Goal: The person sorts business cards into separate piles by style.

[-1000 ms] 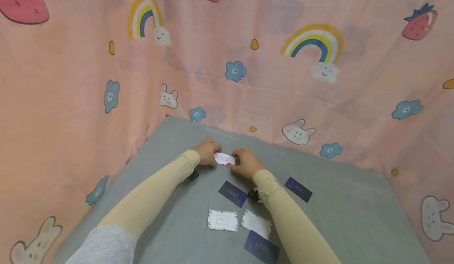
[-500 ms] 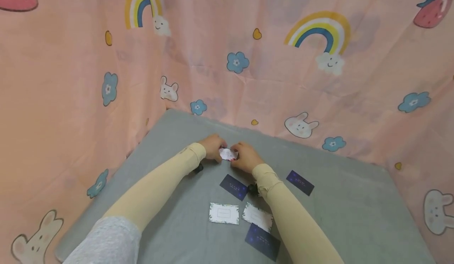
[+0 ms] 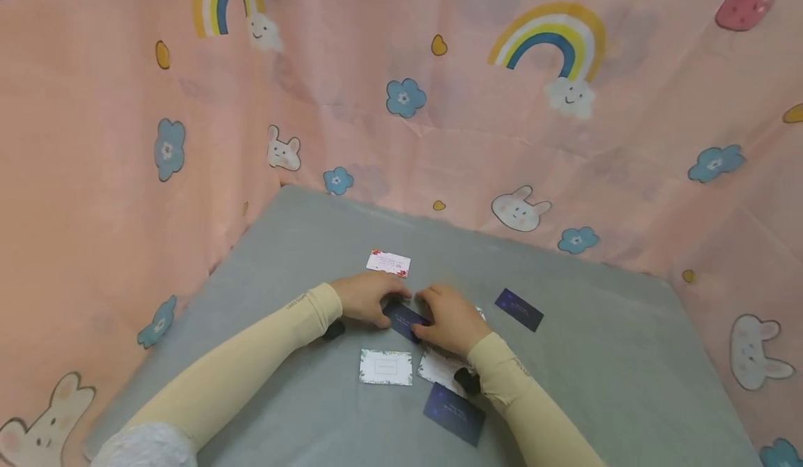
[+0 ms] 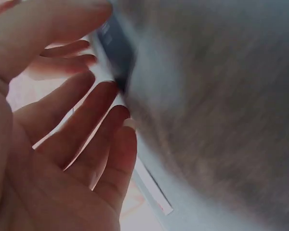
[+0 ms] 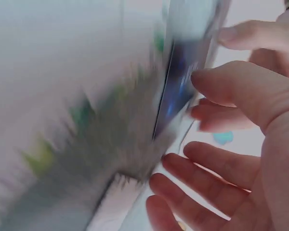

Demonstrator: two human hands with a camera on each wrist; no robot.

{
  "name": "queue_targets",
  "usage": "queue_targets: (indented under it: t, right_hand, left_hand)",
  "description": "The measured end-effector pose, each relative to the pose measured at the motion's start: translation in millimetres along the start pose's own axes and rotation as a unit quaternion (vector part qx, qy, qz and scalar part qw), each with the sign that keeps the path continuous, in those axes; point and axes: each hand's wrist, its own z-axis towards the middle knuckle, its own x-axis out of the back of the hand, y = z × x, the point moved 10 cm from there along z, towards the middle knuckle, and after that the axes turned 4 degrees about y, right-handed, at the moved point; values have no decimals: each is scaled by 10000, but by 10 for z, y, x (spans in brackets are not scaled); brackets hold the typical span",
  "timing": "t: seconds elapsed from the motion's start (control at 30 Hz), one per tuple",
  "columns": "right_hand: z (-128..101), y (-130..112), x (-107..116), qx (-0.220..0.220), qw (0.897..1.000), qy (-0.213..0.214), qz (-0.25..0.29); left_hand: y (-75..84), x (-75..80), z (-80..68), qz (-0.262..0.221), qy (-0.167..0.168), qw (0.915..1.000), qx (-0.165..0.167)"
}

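A dark blue business card (image 3: 404,319) lies on the grey table between the two hands. My left hand (image 3: 366,296) is at its left end, thumb and fingers spread apart. From the right, my right hand (image 3: 453,319) reaches over the card's other end with its thumb tip right at the surface. Both wrist views show the fingers loosely bent and separate, close around the dark card (image 4: 118,50). Just beyond the left hand lies a white card with red flowers (image 3: 389,263).
Nearer the body are a white leaf-bordered card (image 3: 385,367), another white card (image 3: 439,369) partly under the right wrist in view, and a dark blue card (image 3: 454,413). One more dark blue card (image 3: 519,309) lies right. A pink printed curtain (image 3: 351,132) surrounds the table (image 3: 602,383).
Both hands have let go of the red-flowered white card, which now lies flat at the back. They have come nearer the body, to the middle dark blue card.
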Motion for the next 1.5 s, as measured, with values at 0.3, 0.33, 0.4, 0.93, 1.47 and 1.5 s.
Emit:
queue_targets:
  t: [0.3, 0.33, 0.4, 0.93, 1.47, 1.5]
  right_hand:
    - [-177, -128, -41, 108, 9998, 123, -74]
    - [-176, -114, -40, 86, 9999, 138, -52]
    - [-166, -63, -21, 4, 9998, 202, -11]
    - [244, 884, 142, -945, 9930, 243, 672]
    - [325, 921, 164, -853, 9951, 197, 469]
    - [307, 908, 172, -820, 9955, 250, 413]
  left_hand:
    - [78, -118, -22, 458, -178, 9988, 90]
    - [73, -134, -9, 470, -172, 9987, 108]
    - [73, -133, 31, 399, -67, 9991, 131]
    - [-131, -132, 943, 780, 350, 9936, 735]
    - [-124, -18, 902, 584, 510, 9948, 658]
    - [-107, -17, 890, 610, 543, 9946, 632]
